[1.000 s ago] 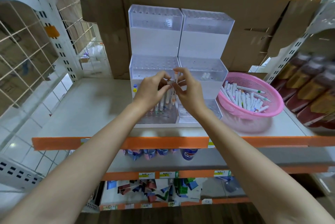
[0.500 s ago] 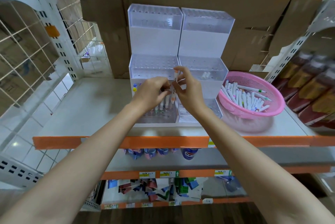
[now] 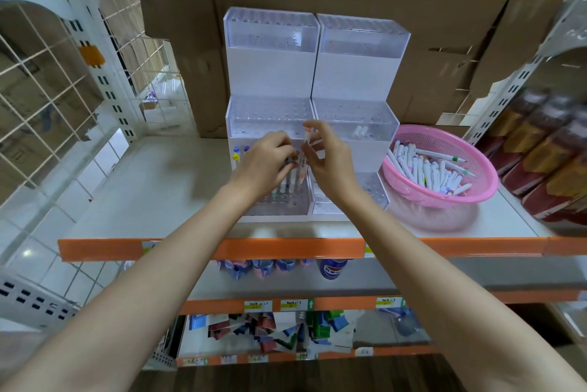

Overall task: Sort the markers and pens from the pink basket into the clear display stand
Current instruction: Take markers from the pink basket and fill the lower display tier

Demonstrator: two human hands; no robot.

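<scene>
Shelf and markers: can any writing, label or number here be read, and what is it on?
Yellow shelf tags: printed, too blurred to read.
Marker in the right hand: dark lettering, too small to read.
Blue bottle label: blurred.

On the shelf (image 3: 152, 188) stands a clear tiered stand (image 3: 270, 74), with a pink basket (image 3: 476, 153) just beside it on the right that holds a pile (image 3: 425, 169) of white markers. The right hand (image 3: 330, 166) pinches one marker (image 3: 305, 150) upright in front of the middle tier, orange cap up. The left hand (image 3: 263, 163), fingers curled, grips the tops of a bunch (image 3: 287, 185) whose lower ends reach into the front-left tier. The two hands nearly touch.
</scene>
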